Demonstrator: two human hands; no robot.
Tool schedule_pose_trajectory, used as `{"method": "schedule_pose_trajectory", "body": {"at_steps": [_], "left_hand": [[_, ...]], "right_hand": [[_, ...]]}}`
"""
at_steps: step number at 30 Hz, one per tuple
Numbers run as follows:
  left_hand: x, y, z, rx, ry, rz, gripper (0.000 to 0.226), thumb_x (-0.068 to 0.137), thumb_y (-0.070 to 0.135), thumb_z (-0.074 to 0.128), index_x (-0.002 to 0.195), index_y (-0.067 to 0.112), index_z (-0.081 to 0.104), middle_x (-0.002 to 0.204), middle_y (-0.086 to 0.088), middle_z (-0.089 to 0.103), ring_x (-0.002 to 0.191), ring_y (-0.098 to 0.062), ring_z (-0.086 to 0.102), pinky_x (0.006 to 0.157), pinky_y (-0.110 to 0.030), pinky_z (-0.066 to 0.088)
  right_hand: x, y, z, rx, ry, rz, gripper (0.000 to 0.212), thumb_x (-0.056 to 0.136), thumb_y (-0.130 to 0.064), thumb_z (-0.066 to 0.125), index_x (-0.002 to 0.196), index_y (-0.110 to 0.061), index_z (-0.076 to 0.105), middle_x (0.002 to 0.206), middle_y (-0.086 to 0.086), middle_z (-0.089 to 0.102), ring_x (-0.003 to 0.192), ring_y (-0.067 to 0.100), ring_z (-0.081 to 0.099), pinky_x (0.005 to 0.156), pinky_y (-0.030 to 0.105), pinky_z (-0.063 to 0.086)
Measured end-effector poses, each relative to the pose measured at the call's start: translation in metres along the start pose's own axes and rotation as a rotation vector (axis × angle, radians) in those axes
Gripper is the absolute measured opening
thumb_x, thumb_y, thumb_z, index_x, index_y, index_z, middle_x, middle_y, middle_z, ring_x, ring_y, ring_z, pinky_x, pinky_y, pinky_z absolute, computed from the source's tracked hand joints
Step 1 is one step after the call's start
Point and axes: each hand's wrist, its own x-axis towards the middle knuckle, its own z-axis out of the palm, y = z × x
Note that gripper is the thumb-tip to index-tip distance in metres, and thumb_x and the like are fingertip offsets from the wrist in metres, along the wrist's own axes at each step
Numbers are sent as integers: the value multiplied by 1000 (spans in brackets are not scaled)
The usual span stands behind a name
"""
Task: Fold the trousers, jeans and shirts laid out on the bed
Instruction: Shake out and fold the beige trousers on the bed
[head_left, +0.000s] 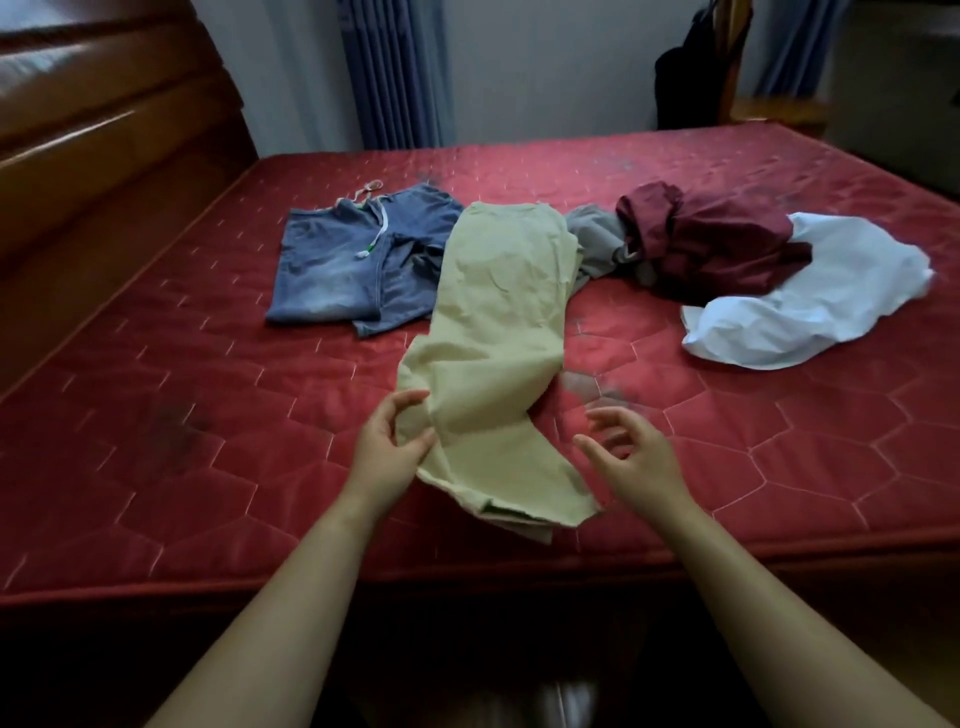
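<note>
The beige trousers (498, 332) lie in the middle of the bed, waist end toward the far side and leg end at the near edge, just in front of me. They are folded lengthwise so one leg lies over the other, and the lower leg bends to my right near the hem, which is a little rumpled.

My left hand (387, 452) has the left edge of the leg, around knee height, with the cloth pinched between my curled fingers and thumb. My right hand (634, 457) holds nothing. Its fingers are spread and loosely bent, and it hovers just to the right of the leg over the mattress (208, 415), not touching the cloth.

To the left of the trousers, the blue jeans (337, 265) lie flat with a white drawstring across the waist, their right side tucked under the beige cloth. To the right, a grey garment (595, 241) lies bunched against the trousers' waist. A crumpled maroon shirt (711, 244) sits beside it, and a white shirt (810, 306) is spread out loosely beyond that.

The mattress is red and quilted. A wooden headboard (93, 130) stands on my left, and blue curtains (395, 73) hang on the far wall.
</note>
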Motion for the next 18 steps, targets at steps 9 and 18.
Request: {"method": "schedule_pose_trajectory", "body": {"at_steps": [9,18], "left_hand": [[-17,-46,-30,675,191,-41,42,80,15,64,121,18,54,122,-9,42,105,-23,48,90,-27,36],[-9,-73,11,974,-53,114,55,93,43,41,144,37,23,151,0,28,139,-21,21,112,-46,20]], "right_hand": [[-13,7,66,-179,-190,-10,29,78,-26,75,102,-14,64,92,-1,59,79,12,57,73,20,46],[-32,16,66,-162,-193,89,28,73,-16,76,97,-18,63,69,-11,59,59,-4,53,57,5,36]]}}
